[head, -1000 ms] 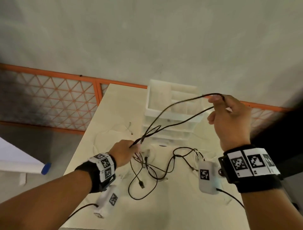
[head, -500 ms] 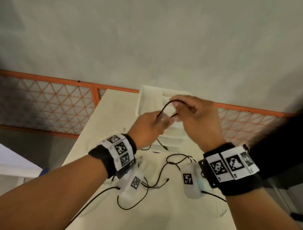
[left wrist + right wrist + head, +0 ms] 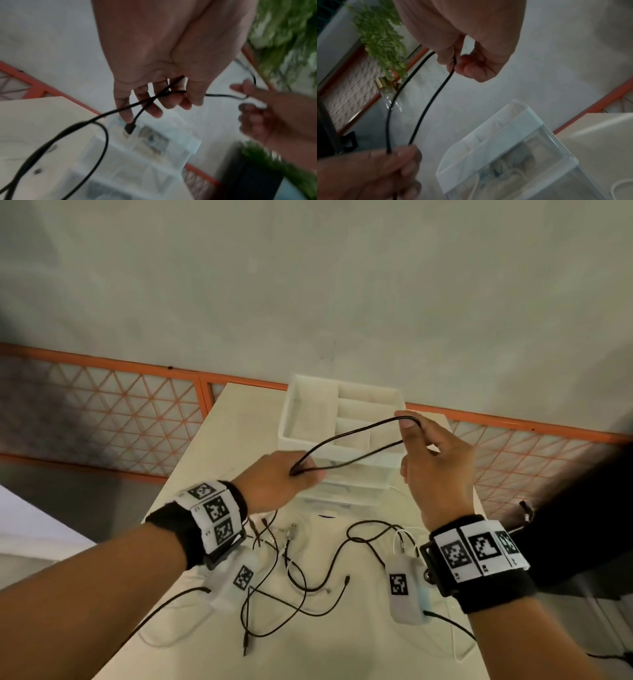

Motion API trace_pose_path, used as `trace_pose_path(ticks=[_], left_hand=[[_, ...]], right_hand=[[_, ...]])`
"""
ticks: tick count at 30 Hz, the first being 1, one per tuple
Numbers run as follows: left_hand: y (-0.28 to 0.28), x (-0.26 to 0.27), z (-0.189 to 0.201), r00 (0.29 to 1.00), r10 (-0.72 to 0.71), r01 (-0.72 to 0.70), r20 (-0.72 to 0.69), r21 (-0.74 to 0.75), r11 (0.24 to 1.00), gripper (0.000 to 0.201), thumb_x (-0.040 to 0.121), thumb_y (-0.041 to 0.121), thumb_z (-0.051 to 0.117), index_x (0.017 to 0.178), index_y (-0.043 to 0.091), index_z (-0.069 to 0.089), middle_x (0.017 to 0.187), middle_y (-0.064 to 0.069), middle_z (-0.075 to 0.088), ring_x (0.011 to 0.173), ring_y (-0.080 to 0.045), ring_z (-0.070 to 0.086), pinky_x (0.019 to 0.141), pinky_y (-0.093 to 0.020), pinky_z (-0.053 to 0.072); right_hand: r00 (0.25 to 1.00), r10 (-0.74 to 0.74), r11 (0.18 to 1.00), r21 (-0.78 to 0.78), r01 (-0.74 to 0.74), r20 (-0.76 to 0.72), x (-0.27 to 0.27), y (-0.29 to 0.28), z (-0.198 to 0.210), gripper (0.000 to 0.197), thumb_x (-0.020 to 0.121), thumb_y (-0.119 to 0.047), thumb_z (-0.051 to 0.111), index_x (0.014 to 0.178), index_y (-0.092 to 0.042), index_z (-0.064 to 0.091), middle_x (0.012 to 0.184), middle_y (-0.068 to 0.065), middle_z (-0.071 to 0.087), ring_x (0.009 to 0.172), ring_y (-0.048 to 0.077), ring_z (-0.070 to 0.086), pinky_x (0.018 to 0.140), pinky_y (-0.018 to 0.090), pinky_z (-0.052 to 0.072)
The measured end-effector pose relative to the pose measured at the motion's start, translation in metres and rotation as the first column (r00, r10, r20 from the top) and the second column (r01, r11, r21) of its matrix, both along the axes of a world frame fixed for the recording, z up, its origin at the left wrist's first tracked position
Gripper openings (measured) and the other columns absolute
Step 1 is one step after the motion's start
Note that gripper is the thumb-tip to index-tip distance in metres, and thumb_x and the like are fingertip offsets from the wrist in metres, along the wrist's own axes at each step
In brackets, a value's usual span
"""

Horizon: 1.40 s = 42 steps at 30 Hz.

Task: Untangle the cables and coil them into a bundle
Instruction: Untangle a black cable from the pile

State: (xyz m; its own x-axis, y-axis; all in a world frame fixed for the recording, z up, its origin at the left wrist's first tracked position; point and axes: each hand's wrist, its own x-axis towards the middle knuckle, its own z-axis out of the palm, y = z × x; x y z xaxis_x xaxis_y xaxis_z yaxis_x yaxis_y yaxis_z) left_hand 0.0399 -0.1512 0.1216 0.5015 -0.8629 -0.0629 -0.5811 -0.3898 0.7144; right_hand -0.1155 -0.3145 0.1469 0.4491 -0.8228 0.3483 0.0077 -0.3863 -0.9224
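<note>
Before the organiser, scene: we see a pale worktop (image 3: 219,419) with the white compartmented organiser (image 3: 337,419) at its far end; all places below are told from that box.
Loose cables: nearer us than the organiser, black and white leads (image 3: 301,587) lie crossed on the worktop, not yet sorted.
Held cable: one black cable (image 3: 346,436) hangs as a long loop in the air just in front of the organiser, between our hands.
Left hand (image 3: 274,481): its fingers are curled round the gathered strands at the organiser's near left corner; a plug end dangles below them in the wrist view.
Right hand (image 3: 435,460): thumb and forefinger pinch the loop's far bend at the organiser's right side.
Change: half a second ago our hands met over the box; now they are drawn apart, stretching a fresh turn.
Meaning: we judge the coiling of this one cable under way, the rest untouched.
</note>
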Motion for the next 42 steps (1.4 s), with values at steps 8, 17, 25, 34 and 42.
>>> trace_pose_path(ticks=[8,17,25,34,42], left_hand=[[-0.003,0.002,0.052,0.987,0.115,-0.154,-0.116,-0.417,0.896,0.014,0.096,0.025,0.061,0.088,0.025,0.072,0.070,0.017,0.064,0.063,0.004,0.055,0.060,-0.008,0.042],[0.003,0.016,-0.011,0.997,0.024,-0.030,0.073,0.084,0.996,0.026,0.102,0.032,0.046,0.090,0.025,0.068,0.070,0.007,0.055,0.057,-0.010,0.050,0.053,-0.015,0.039],[0.015,0.034,-0.038,0.993,0.109,-0.103,-0.034,0.141,0.985,0.028,0.102,0.026,0.042,0.088,0.025,0.065,0.083,-0.002,0.066,0.074,-0.021,0.062,0.063,-0.025,0.048],[0.022,0.031,-0.064,0.985,0.064,-0.128,0.160,0.434,0.892,0.057,0.086,0.052,0.061,0.136,0.029,0.044,0.118,0.003,0.057,0.113,-0.020,0.054,0.098,-0.039,0.041],[-0.027,-0.036,0.057,0.917,-0.229,0.109,-0.326,-0.347,0.932,0.029,0.093,0.050,0.051,0.111,0.031,0.064,0.088,0.001,0.073,0.097,-0.009,0.068,0.093,-0.035,0.049]], right_hand=[[0.874,-0.090,0.996,-0.053,0.074,-0.478,0.005,-0.017,-0.041,0.030,0.098,-0.036,0.059,0.077,-0.020,0.072,0.064,0.001,0.062,0.071,0.027,0.060,0.064,0.029,0.039],[0.997,-0.033,0.991,0.132,0.023,0.072,0.013,-0.019,0.033,0.021,0.101,-0.023,0.055,0.085,-0.022,0.068,0.064,0.002,0.072,0.049,0.019,0.062,0.046,0.025,0.050],[0.958,0.046,0.997,0.040,-0.060,0.283,0.004,-0.017,0.060,0.018,0.103,-0.029,0.052,0.090,-0.033,0.064,0.116,0.002,0.075,0.109,0.028,0.070,0.087,0.043,0.058],[0.977,0.054,0.993,-0.111,-0.032,0.205,-0.005,-0.016,0.085,0.013,0.083,-0.032,0.061,0.090,-0.028,0.071,0.099,-0.005,0.076,0.098,0.032,0.069,0.078,0.036,0.055],[0.996,0.057,0.987,-0.146,-0.066,-0.064,0.014,-0.001,0.041,0.023,0.088,-0.041,0.069,0.080,-0.020,0.067,0.084,0.004,0.070,0.074,0.019,0.067,0.067,0.031,0.049]])
